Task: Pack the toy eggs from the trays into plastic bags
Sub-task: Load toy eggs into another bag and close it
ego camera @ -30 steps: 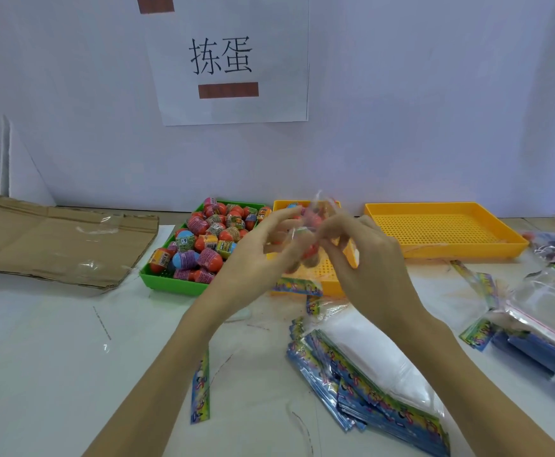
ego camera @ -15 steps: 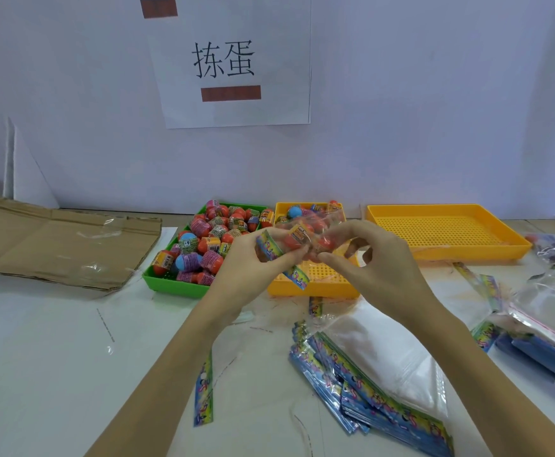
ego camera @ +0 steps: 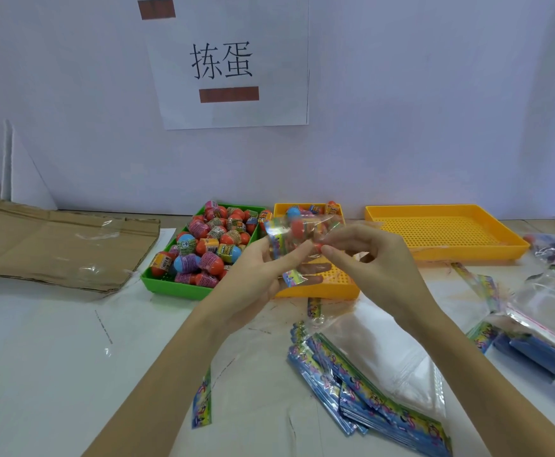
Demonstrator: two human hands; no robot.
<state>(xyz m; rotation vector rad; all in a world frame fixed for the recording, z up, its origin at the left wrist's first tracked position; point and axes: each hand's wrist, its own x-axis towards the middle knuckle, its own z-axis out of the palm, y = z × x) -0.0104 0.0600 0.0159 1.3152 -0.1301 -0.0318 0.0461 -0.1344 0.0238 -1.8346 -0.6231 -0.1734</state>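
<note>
Now both hands are up over the surface [ego camera: 55, 357], working one small clear plastic bag [ego camera: 297, 244] between them. The left hand [ego camera: 256, 278] has its fingers curled round the bag from below and behind, thumb laid across the front, and the printed header strip of the bag hangs down at its fingertips. The right hand [ego camera: 378, 262] pinches the bag's edge between thumb and forefinger, the other fingers loosely bent behind. Inside the bag sits a red toy egg [ego camera: 297, 226], and the bag is held in the air just in front of the middle tray.

Behind the hands, the green tray [ego camera: 170, 286] is heaped with toy eggs [ego camera: 210, 240] in red, blue and purple with printed bands. Just beside it, touching, stands a yellow perforated tray [ego camera: 319, 290] with a few eggs at its far end. Well to the right lies a second yellow tray [ego camera: 447, 232].

Down near the wrists, a fanned stack of flat bags with blue printed headers [ego camera: 365, 394] lies on the surface, and more clear bags [ego camera: 553, 301] are piled at the right edge. Flattened cardboard [ego camera: 58, 245] rests at the left, and a paper sign [ego camera: 226, 61] hangs on the wall.
</note>
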